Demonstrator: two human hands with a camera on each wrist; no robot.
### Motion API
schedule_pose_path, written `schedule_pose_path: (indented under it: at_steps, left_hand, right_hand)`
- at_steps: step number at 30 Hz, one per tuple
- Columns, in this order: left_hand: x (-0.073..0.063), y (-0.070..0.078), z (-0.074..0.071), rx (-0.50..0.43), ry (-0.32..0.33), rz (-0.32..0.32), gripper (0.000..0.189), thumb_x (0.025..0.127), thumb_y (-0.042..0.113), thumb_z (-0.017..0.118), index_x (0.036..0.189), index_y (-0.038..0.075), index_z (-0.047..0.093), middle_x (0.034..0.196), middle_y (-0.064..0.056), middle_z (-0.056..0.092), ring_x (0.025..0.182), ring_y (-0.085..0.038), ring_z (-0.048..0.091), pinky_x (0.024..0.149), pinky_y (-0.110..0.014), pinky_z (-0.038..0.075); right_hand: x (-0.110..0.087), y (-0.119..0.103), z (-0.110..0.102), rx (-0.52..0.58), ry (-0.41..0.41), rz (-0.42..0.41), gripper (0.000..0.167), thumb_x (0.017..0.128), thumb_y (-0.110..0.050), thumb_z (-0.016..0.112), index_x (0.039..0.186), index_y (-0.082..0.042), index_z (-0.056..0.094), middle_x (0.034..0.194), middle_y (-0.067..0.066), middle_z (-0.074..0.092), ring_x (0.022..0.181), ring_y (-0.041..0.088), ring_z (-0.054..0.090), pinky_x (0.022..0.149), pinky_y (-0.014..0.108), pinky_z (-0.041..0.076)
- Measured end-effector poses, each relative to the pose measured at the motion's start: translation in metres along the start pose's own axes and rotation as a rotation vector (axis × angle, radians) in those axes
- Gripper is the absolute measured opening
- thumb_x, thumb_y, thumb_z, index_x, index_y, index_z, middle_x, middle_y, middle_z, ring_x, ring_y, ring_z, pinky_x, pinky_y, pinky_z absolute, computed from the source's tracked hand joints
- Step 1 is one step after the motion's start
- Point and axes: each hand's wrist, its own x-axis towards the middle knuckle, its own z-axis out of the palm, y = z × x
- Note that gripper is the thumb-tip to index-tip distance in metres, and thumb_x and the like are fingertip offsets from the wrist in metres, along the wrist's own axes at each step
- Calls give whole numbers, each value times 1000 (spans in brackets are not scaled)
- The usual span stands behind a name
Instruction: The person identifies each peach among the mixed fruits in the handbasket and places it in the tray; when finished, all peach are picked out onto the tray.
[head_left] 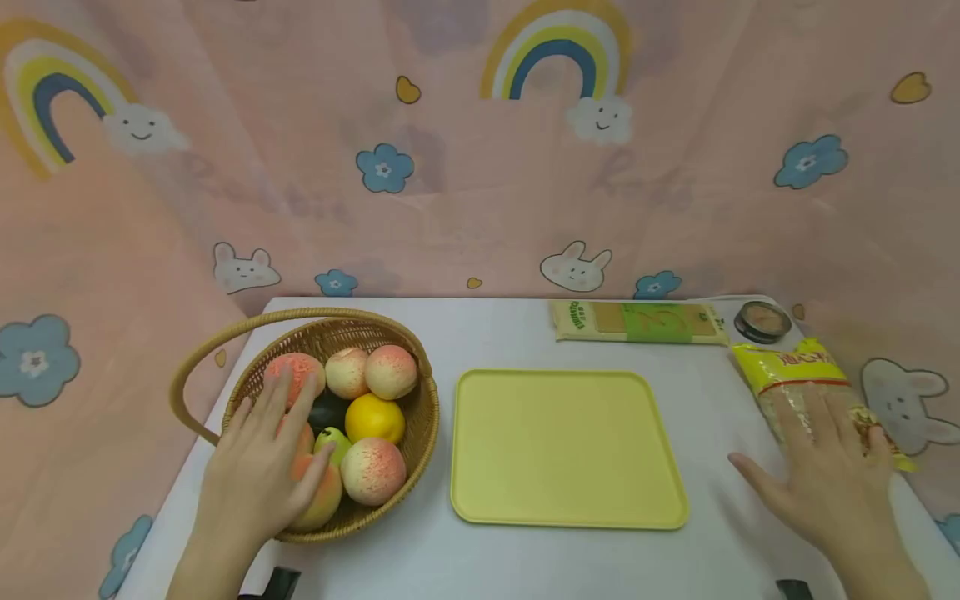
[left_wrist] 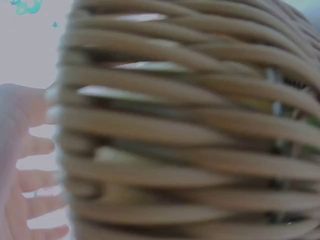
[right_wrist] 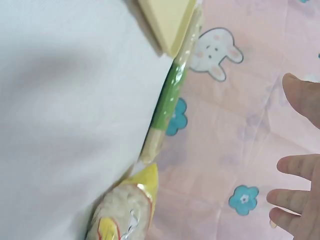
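Observation:
A wicker basket (head_left: 431, 417) with a tall handle holds several fruits on the left of the table, among them a yellow lemon (head_left: 375, 418), a green pear (head_left: 333, 442) and a peach (head_left: 373, 472). My left hand (head_left: 258, 467) is spread with straight fingers over the basket's left side, overlapping some fruit. In the left wrist view the basket's weave (left_wrist: 190, 125) fills most of the picture. At the right, my right hand (head_left: 832, 483) spreads its fingers over a yellow-topped clear food bag (head_left: 795, 362), overlapping its lower part. Neither hand grips anything.
A yellow rectangular tray (head_left: 568, 450) lies mid-table. Behind it, along the back edge, are a flat pack of noodles (head_left: 652, 322) with a green band and a small round dark-rimmed container (head_left: 762, 322). A pink printed cloth (head_left: 472, 217) hangs behind the white table (head_left: 495, 567).

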Motion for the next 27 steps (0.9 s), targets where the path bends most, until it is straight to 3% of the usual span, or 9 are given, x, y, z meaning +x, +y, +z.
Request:
schedule_pose_path:
  at_steps: [2, 7, 9, 11, 13, 16, 20, 23, 27]
  left_hand:
    - [1, 1, -4, -25, 158, 54, 59, 97, 49, 34, 132, 6, 56, 133, -20, 55, 110, -39, 61, 92, -53, 49]
    - [6, 0, -9, -125, 617, 152, 37, 91, 24, 52, 105, -6, 68, 108, -23, 67, 94, -40, 65, 96, -35, 51]
    - [7, -1, -10, -157, 764, 137, 34, 89, 20, 55, 103, -9, 67, 107, -25, 67, 100, -39, 64, 104, -32, 46]
    - [6, -2, -10, -167, 838, 86, 35, 88, 19, 56, 106, -11, 65, 110, -27, 65, 107, -38, 62, 104, -35, 46]
    - [5, -6, -12, -198, 848, 12, 40, 89, 21, 57, 112, -11, 62, 115, -28, 62, 113, -38, 59, 106, -38, 44]
    - [4, -15, -12, -237, 792, -88, 48, 90, 25, 57, 119, -12, 56, 121, -30, 59, 117, -40, 56, 109, -38, 41]
    - [0, -32, -9, -275, 697, -216, 51, 90, 28, 57, 122, -10, 56, 120, -29, 60, 114, -41, 58, 107, -24, 41]
    - [-3, -44, -5, -309, 630, -302, 41, 91, 18, 60, 122, -7, 59, 115, -28, 63, 113, -28, 61, 103, -15, 41]
    - [-7, -54, -2, -453, 584, -393, 33, 88, -5, 59, 121, -5, 61, 111, -19, 67, 109, -6, 62, 97, -14, 46]
  right_hand:
    - [0, -7, 0, 37, 28, -43, 97, 78, -61, 65, 144, -1, 27, 147, 33, 19, 138, 50, 12, 107, 74, 0]
    - [3, -28, -1, 148, 112, -171, 94, 76, -47, 74, 142, 5, 33, 141, 33, 34, 131, 50, 30, 104, 72, 19]
    - [4, -37, -1, 200, 137, -228, 91, 75, -43, 76, 143, 2, 35, 141, 32, 37, 128, 49, 35, 98, 72, 27]
    - [5, -48, -1, 248, 145, -284, 89, 75, -41, 77, 143, 0, 36, 143, 28, 39, 126, 48, 39, 96, 69, 32]
    - [6, -60, -2, 299, 133, -336, 88, 77, -39, 77, 144, -2, 35, 145, 25, 38, 127, 46, 40, 97, 67, 34]
    - [7, -79, -4, 368, 87, -389, 88, 78, -36, 76, 147, -5, 32, 148, 21, 36, 128, 45, 40, 100, 63, 35]
    - [9, -107, -8, 436, -1, -429, 87, 80, -36, 75, 149, -11, 28, 150, 16, 35, 132, 40, 38, 100, 61, 37]
    - [12, -129, -16, 470, -54, -481, 86, 81, -37, 75, 150, -16, 27, 150, 10, 36, 133, 35, 39, 100, 58, 40]
    - [17, -161, -29, 520, -111, -594, 83, 82, -36, 74, 149, -19, 28, 149, 4, 39, 134, 27, 41, 103, 51, 43]
